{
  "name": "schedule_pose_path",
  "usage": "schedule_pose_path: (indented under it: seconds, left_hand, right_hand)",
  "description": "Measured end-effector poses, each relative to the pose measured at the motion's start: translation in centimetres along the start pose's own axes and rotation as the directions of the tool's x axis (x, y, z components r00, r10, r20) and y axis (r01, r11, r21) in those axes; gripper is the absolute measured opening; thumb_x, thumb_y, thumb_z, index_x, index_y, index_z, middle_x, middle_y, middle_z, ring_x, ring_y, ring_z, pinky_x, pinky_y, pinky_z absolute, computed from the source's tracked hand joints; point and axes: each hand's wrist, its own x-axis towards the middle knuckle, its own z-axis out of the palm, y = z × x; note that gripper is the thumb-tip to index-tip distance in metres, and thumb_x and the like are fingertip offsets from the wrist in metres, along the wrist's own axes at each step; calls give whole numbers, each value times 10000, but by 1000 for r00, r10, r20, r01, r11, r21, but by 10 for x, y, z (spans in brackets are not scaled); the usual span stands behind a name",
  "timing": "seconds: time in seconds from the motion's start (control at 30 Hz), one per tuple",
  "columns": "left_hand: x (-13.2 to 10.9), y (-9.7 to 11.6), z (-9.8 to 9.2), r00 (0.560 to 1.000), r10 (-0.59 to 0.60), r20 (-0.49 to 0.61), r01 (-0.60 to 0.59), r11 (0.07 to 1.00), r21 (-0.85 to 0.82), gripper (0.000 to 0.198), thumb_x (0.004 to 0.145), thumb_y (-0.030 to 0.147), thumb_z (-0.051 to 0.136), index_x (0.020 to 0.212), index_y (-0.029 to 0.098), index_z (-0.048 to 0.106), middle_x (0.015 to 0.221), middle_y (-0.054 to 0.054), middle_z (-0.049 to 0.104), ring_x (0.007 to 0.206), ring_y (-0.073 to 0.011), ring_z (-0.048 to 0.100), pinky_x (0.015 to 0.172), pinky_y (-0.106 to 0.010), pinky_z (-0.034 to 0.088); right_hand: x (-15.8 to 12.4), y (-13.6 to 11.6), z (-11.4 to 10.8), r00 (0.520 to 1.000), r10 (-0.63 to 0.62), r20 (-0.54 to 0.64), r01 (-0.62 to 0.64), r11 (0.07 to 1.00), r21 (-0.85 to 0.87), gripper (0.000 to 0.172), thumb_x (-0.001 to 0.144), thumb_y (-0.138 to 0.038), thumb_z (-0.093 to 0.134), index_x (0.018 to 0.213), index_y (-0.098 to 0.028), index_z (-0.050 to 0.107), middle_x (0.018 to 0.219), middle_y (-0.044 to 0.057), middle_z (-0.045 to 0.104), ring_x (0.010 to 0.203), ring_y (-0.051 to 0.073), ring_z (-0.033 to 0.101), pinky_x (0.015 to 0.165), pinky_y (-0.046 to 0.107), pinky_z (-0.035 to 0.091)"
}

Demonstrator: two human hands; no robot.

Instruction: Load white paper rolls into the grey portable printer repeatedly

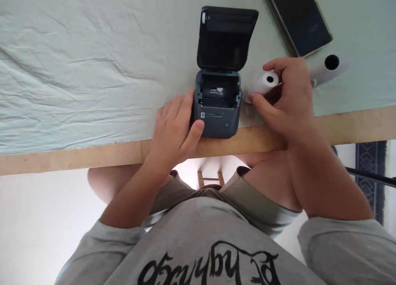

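**At the tabletop's near edge: printer open, paper roll in the hands**

Near the wooden edge of the tabletop (pixel 62 157), on a pale green cloth (pixel 77 70), sits a small dark printer (pixel 218 120). Its lid (pixel 225 41) is swung up and back, so the paper compartment (pixel 218 91) lies open; inside it shows a dark cavity with a small printed label on the back wall.

The left hand (pixel 175 130) is wrapped around the printer's left side, fingers along the wall and thumb pressed on the front face. The right hand (pixel 287 99) is curled around a white paper roll (pixel 266 81), which it holds just beside the printer's right side, the roll's hollow core facing the camera.

A second roll (pixel 328 66) with a dark core lies on the cloth behind the right hand. A dark phone (pixel 298 19) lies flat farther back.
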Motion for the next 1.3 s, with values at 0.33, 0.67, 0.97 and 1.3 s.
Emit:
schedule_pose_path:
  seconds: [0.33, 0.67, 0.97, 1.3]
  left_hand:
    - [1, 1, -1, 1000, -5, 12, 5, 1000, -8, 852, 1084, 726, 107, 1629, 174, 458, 1449, -204, 663, 1312, -380, 621, 1095, -495, 452]
    - [1, 1, -1, 1000, -18, 10, 18, 999, -41, 834, 1076, 732, 139, 1645, 211, 456, 1450, -193, 663, 1314, -397, 617, 1105, -534, 459]
    - [1, 2, 1, 1000, -24, 17, 24, 999, -31, 870, 1072, 740, 115, 1635, 171, 455, 1444, -217, 657, 1312, -403, 615, 1104, -527, 450]
    - [0, 0, 1, 1000, -21, 9, 21, 999, -36, 877, 1065, 757, 108, 1629, 190, 468, 1458, -208, 660, 1316, -394, 617, 1103, -513, 444]
  right_hand:
    - [4, -4, -5, 998, -55, 43, 55, 998, -6, 437, 793, -184, 691, 1189, -353, 615, 1140, 54, 726, 1025, 285, 696, 909, 497, 602]
    - [2, 5, 0, 998, -50, -25, 52, 995, 89, 532, 860, -259, 724, 1347, -400, 563, 1263, 52, 726, 1071, 298, 730, 908, 503, 613]
    - [10, 7, 2, 985, -169, 25, 169, 986, 18, 417, 859, -260, 733, 1255, -338, 628, 1194, 85, 729, 1108, 310, 680, 980, 526, 560]
    - [18, 0, 5, 995, -79, -63, 77, 997, -29, 510, 833, -307, 784, 1312, -388, 627, 1135, 69, 691, 1005, 289, 655, 824, 459, 568]
